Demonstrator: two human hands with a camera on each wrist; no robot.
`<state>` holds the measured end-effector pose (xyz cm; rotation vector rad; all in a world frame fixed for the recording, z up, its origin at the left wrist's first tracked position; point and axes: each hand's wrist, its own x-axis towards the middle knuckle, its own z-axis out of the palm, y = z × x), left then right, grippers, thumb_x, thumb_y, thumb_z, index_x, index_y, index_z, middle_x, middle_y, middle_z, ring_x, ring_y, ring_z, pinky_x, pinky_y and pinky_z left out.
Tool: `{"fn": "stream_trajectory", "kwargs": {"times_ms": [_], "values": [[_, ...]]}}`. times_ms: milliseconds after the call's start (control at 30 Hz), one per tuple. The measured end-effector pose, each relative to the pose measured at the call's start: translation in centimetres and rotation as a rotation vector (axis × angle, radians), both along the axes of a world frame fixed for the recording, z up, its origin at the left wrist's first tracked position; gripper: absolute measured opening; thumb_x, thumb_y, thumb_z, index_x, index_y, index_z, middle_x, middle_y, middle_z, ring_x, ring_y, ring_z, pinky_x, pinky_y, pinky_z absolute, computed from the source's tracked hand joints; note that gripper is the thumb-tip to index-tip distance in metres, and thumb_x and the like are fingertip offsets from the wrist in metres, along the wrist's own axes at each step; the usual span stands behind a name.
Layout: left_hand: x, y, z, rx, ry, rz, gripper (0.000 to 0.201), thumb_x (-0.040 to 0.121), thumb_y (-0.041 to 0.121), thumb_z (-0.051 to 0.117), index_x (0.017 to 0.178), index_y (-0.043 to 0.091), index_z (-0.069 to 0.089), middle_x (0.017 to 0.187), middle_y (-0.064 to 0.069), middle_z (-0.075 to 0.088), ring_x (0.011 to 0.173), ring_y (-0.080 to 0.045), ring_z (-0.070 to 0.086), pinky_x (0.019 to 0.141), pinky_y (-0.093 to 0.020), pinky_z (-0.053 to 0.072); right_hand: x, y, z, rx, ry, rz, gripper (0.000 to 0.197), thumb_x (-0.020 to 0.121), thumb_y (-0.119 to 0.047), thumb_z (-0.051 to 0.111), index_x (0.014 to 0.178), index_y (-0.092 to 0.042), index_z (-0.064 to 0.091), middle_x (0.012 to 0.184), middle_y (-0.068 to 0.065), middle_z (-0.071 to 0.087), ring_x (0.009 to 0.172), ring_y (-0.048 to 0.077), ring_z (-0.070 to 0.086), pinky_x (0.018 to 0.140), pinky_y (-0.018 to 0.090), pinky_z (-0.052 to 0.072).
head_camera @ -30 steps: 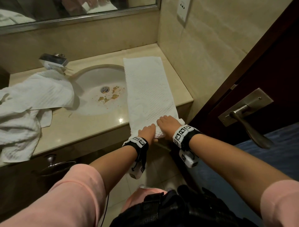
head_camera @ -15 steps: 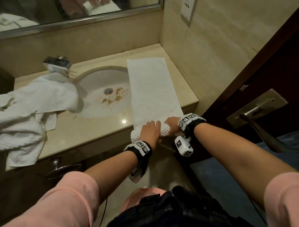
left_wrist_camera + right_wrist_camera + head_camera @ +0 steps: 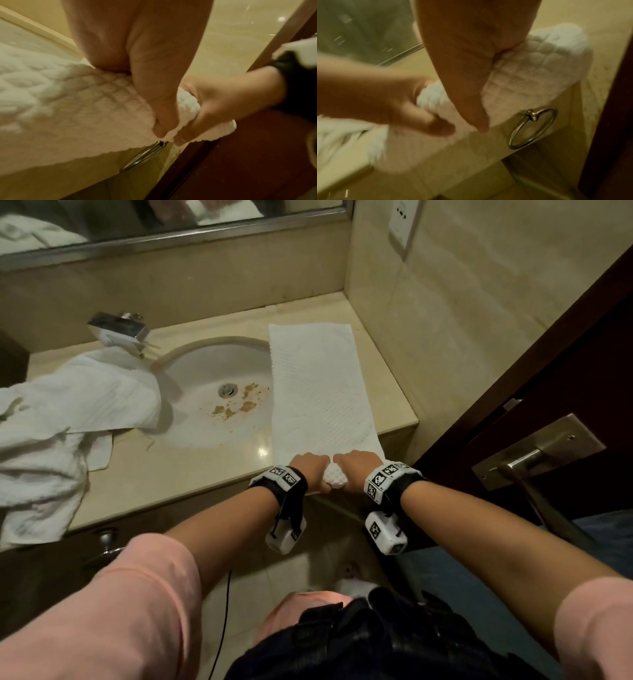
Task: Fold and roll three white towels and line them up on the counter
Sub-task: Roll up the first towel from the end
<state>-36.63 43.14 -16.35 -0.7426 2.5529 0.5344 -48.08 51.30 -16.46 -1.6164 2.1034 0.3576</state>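
Note:
A long folded white towel (image 3: 315, 392) lies flat on the beige counter (image 3: 164, 477), running from the back wall to the front edge beside the sink. Its near end is rolled into a tight cylinder (image 3: 335, 478) at the counter's front edge. My left hand (image 3: 310, 470) and right hand (image 3: 356, 467) sit side by side on this roll, fingers curled over it and thumbs tucked under. The wrist views show the rolled towel (image 3: 187, 102) (image 3: 530, 70) gripped by both hands. Loose white towels (image 3: 58, 426) lie heaped at the counter's left.
An oval sink (image 3: 219, 392) with brown stains sits mid-counter, a chrome tap (image 3: 118, 328) behind it. A tiled wall bounds the counter's right end. A dark door with a metal lever handle (image 3: 534, 470) stands at right. A metal ring (image 3: 532, 128) hangs under the counter edge.
Both hands went from lying flat on the towel's near end to gripping a roll. The roll formed and moved forward onto the counter edge.

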Motion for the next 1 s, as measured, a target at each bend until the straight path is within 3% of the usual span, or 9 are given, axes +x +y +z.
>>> {"fn": "stream_trajectory", "kwargs": {"times_ms": [167,267,400,533,567,633,733,867,1000], "values": [[0.3,2.2,-0.3,-0.196,0.139,0.075,0.063,0.073,0.039,0.075,0.12,0.01,0.045,0.116,-0.01,0.052,0.102,-0.027,0.053,0.084,-0.034,0.042,-2.0,-2.5,0.9,0.185,-0.155,0.003,0.054,0.067,-0.033,0.079,0.114,-0.017,0.058,0.109,0.002,0.066,0.094,0.022,0.062,0.084,0.036,0.051],[0.3,2.4,-0.2,-0.288,0.175,0.086,0.058,0.075,0.035,0.072,0.119,0.01,0.043,0.115,-0.008,0.052,0.101,-0.026,0.05,0.083,-0.033,0.037,-2.9,-3.6,1.3,0.261,-0.23,-0.01,0.047,0.064,-0.028,0.083,0.103,-0.014,0.062,0.102,0.005,0.068,0.092,0.023,0.064,0.085,0.037,0.053],[-0.6,1.3,0.4,-0.181,0.113,0.099,0.054,0.077,0.026,0.073,0.12,0.01,0.043,0.113,-0.009,0.06,0.102,-0.029,0.056,0.083,-0.034,0.041,-3.6,-4.4,1.1,0.34,-0.258,-0.005,0.061,0.038,-0.056,0.082,0.085,-0.024,0.061,0.088,-0.002,0.071,0.084,0.021,0.068,0.085,0.043,0.055],[-1.5,0.6,0.5,-0.044,0.047,0.075,0.049,0.076,0.031,0.074,0.114,0.012,0.049,0.105,-0.008,0.062,0.092,-0.026,0.06,0.076,-0.034,0.048,-3.5,-4.5,0.7,0.387,-0.098,0.041,0.097,0.025,-0.076,0.074,0.102,-0.019,0.057,0.095,-0.002,0.068,0.085,0.023,0.065,0.082,0.042,0.054],[-1.7,0.4,0.6,-0.018,0.027,0.08,0.046,0.076,0.031,0.074,0.111,0.013,0.051,0.103,-0.007,0.062,0.089,-0.024,0.06,0.075,-0.033,0.051,-3.2,-4.2,0.7,0.353,-0.045,0.041,0.1,0.024,-0.074,0.076,0.104,-0.019,0.053,0.096,-0.002,0.066,0.084,0.023,0.065,0.08,0.041,0.054],[-2.1,-0.2,0.7,0.023,-0.005,0.082,0.042,0.075,0.031,0.075,0.107,0.013,0.054,0.1,-0.004,0.062,0.083,-0.02,0.057,0.074,-0.031,0.052,-2.5,-3.4,1.0,0.253,0.016,0.038,0.09,0.042,-0.055,0.088,0.113,-0.016,0.049,0.103,0.0,0.063,0.09,0.024,0.063,0.08,0.041,0.054],[-2.5,-1.0,0.8,0.061,-0.049,0.057,0.043,0.074,0.032,0.076,0.106,0.013,0.054,0.099,-0.003,0.061,0.081,-0.018,0.055,0.074,-0.03,0.051,-2.1,-3.0,0.7,0.2,0.021,-0.021,0.068,0.065,-0.028,0.085,0.119,-0.011,0.048,0.108,0.006,0.063,0.095,0.025,0.063,0.083,0.037,0.054],[-2.6,0.0,0.5,0.004,-0.044,0.075,0.053,0.072,0.032,0.076,0.113,0.012,0.05,0.112,-0.007,0.053,0.092,-0.024,0.057,0.079,-0.035,0.052,-2.5,-3.9,0.7,0.314,-0.018,-0.047,0.044,0.062,-0.032,0.078,0.097,-0.015,0.058,0.092,0.005,0.067,0.079,0.023,0.065,0.075,0.039,0.056],[-2.3,1.5,-0.1,-0.21,0.057,0.077,0.056,0.076,0.03,0.074,0.118,0.009,0.044,0.117,-0.01,0.05,0.103,-0.028,0.053,0.081,-0.034,0.043,-4.3,-6.0,-2.1,0.398,-0.019,-0.066,0.041,0.053,-0.042,0.075,0.085,-0.019,0.063,0.082,0.003,0.07,0.072,0.023,0.068,0.07,0.04,0.057]]}}
